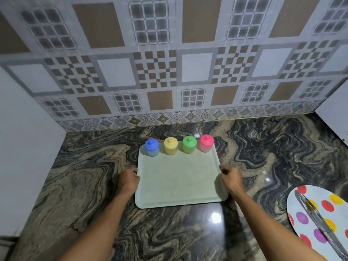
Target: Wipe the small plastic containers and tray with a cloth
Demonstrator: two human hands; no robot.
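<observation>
A pale green rectangular tray (178, 181) lies on the marbled countertop. Along its far edge stand several small lidded plastic containers in a row: blue (151, 147), yellow (170, 146), green (189, 144) and pink (206, 143). My left hand (130, 180) grips the tray's left rim, fingers curled on the edge. My right hand (230, 178) grips the right rim the same way. No cloth is in view.
A white plate with coloured dots (320, 221) sits at the right front, with metal tongs (318, 221) lying across it. A tiled wall (175, 63) rises behind the counter. White panels stand at the left (24, 147) and far right.
</observation>
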